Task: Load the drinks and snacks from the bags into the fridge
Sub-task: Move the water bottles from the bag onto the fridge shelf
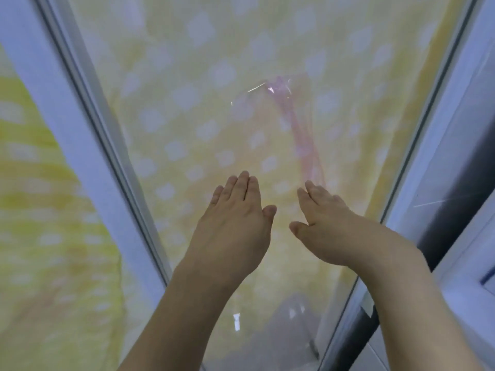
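Note:
Both my hands lie flat, palms forward, against a glass panel [187, 76] that fills the middle of the view. My left hand [235, 226] has its fingers straight and together. My right hand [324, 223] sits beside it, fingers straight, thumb spread toward the left. Neither hand holds anything. Behind or reflected in the glass is a yellow cloth with pale spots [171, 145]. A faint pink streak [305, 140] shows in the glass above my right hand. No bags, drinks or snacks are in view.
A pale frame post [67, 124] runs diagonally down the left of the glass, with more yellow spotted cloth [48, 236] beyond it. On the right stands a pale frame edge [439, 145] and a dark grey surface [460, 204].

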### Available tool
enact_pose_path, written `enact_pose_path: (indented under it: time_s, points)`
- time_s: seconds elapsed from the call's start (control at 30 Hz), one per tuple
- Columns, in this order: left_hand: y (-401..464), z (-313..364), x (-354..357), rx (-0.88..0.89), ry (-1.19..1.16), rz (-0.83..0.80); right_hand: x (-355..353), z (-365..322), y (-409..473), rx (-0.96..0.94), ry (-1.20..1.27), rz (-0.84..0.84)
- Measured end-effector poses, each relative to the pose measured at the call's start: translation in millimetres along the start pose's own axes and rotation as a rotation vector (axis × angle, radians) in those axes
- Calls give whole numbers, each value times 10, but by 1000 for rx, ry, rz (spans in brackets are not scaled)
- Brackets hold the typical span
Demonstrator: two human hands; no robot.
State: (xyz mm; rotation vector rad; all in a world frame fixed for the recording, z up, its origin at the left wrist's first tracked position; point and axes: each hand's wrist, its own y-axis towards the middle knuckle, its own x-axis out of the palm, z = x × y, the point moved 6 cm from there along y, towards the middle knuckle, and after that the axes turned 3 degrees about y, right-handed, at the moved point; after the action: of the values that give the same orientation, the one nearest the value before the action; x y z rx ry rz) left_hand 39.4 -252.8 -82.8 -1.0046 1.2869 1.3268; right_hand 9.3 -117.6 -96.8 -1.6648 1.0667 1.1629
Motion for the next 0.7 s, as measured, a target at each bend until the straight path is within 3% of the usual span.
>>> enact_pose_path:
  time_s: [0.7]
  points:
    - [-984, -1256, -482, -474, 166, 98, 157, -1864, -4, -574, -105, -47]
